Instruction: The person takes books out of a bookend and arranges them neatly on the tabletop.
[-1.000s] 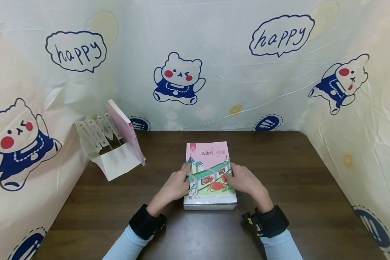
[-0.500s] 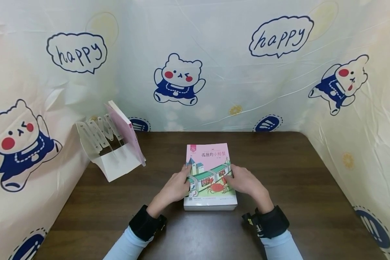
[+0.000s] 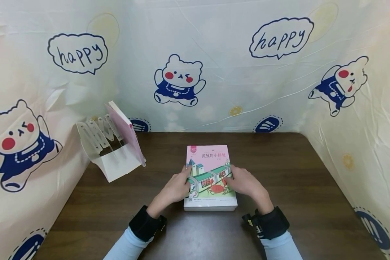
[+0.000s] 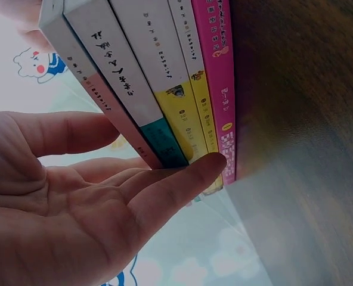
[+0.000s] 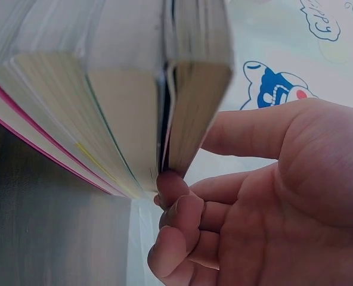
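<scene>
A stack of several books [image 3: 211, 153] lies on the brown table [image 3: 295, 187] in front of me, a pink cover with a red crab on top. From the spine side my left hand [image 3: 173, 186] holds the stack. In the left wrist view its fingers lie along the colored spines [image 4: 135, 77], with the thumb up at the top book. On the page side, my right hand [image 3: 246, 180] grips the stack. The right wrist view has its fingertips curled against the page edges [image 5: 123, 131] and the thumb at the top cover.
At the back left stands a white expandable bookend [image 3: 120, 162] with a pink book [image 3: 126, 133] upright against its right side. A printed cloth [image 3: 233, 83] with bears hangs behind the table and along both sides.
The near end of the stack looks more even than a second ago. Both hands keep nearly the same place on it. The view has tilted slightly.
</scene>
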`<state>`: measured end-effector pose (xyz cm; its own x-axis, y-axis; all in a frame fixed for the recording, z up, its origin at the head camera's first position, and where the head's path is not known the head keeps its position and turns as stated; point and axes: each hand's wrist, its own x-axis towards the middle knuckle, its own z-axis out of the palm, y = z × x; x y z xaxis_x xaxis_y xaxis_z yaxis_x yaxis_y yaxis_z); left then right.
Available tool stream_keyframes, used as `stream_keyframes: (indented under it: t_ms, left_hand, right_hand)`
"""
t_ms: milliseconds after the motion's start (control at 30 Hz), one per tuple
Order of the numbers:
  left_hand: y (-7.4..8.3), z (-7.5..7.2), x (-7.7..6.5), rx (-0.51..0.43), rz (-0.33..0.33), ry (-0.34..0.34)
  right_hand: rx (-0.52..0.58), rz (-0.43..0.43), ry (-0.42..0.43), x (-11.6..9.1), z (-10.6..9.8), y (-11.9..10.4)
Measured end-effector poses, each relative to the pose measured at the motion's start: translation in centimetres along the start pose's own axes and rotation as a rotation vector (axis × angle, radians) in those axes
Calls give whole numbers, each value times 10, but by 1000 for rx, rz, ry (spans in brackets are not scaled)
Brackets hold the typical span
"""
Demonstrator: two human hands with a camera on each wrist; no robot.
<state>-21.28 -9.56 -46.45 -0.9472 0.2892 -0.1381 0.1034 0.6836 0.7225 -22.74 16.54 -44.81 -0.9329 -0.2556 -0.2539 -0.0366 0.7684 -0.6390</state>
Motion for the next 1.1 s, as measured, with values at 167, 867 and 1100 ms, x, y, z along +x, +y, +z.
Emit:
stream_keyframes:
  t_ms: [167,867,1100]
  left_hand:
    - [0,-1,-2,-2,3,3]
    - [-3,-3,-1,-33,-28,-31]
    - [-4,-7,2,-66,-25,-12]
  right_hand:
    - [-9,2,-3,1,1,0]
    - [30,13,7,2,3,3]
    - [34,13,11,3,2,2]
